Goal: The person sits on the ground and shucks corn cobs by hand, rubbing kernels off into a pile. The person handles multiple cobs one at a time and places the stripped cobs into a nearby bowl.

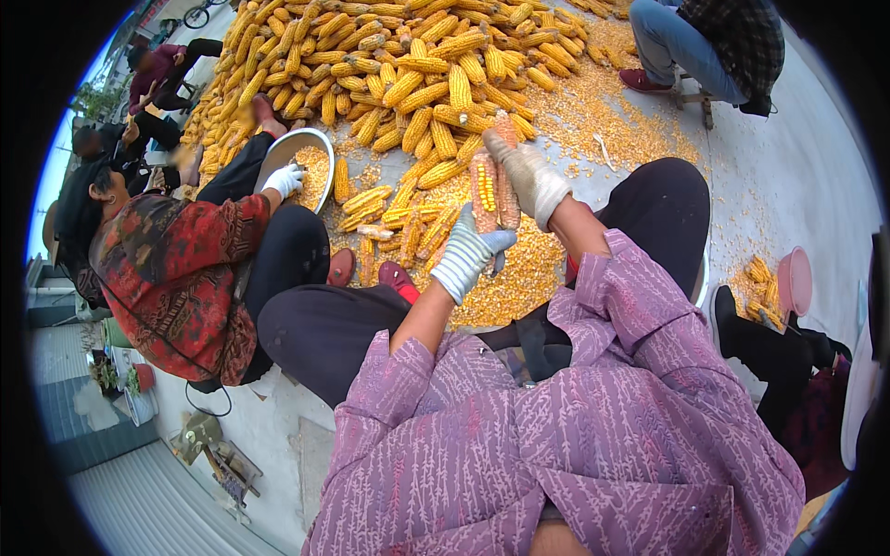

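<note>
My left hand [468,254], in a striped work glove, grips the lower end of a mostly stripped corn cob [484,189] that keeps a short patch of yellow kernels. Pressed along its right side is a bare reddish corn cob [508,174], with my right hand [530,174] closed round it in a worn beige glove. Both cobs point away from me, above a heap of loose corn kernels [521,278] between my legs. Partly stripped ears of corn [411,233] lie just left of the heap.
A large pile of whole corn ears [389,62] rises ahead. At the left, a person [174,271] has a gloved hand in a metal basin [327,149] of kernels. Another person [730,48] sits at the upper right. A pink basin [795,281] stands at the right, near a dark-clad person [799,389].
</note>
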Action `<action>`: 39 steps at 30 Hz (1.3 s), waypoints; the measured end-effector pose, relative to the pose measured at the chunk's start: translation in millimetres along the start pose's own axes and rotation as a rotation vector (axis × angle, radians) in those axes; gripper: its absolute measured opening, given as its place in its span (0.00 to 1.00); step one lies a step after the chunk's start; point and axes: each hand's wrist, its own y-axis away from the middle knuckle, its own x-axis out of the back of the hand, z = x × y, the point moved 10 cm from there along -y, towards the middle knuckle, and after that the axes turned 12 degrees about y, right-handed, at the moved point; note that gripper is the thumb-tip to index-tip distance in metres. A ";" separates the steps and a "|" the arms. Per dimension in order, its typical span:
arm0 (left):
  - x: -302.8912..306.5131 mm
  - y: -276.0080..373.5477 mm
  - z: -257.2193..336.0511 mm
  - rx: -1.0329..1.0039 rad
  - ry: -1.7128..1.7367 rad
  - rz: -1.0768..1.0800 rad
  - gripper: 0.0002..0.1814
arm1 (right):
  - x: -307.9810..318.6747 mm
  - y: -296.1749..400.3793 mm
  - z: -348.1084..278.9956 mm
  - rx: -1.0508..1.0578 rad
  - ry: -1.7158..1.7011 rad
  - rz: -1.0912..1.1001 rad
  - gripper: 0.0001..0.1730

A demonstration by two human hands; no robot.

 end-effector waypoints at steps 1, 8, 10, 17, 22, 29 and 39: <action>0.3 -2.6 1.2 -0.018 -0.019 0.006 0.29 | -5.7 -2.5 6.1 -0.028 -0.196 -0.071 0.32; 65.0 -61.7 -76.3 -0.057 0.468 -0.009 0.23 | -24.6 9.2 -9.5 0.026 -0.196 -0.135 0.28; 11.4 -45.5 -34.5 -0.202 -0.331 0.049 0.15 | 12.5 -17.2 18.0 -0.019 -0.252 -0.113 0.29; 67.8 -71.2 -86.9 -0.215 -0.538 0.212 0.21 | -15.0 16.2 -7.0 -0.056 -0.331 -0.048 0.25; 15.6 -9.8 -6.1 0.004 -0.359 0.045 0.28 | 1.3 10.1 -25.8 0.128 -0.105 -0.097 0.25; -5.1 22.7 12.1 0.348 0.226 -0.251 0.18 | -21.1 39.9 -66.5 0.387 0.266 -0.266 0.25; 30.7 2.2 9.9 -0.036 -1.114 0.069 0.47 | -16.9 -4.4 -2.9 0.137 0.442 -0.185 0.31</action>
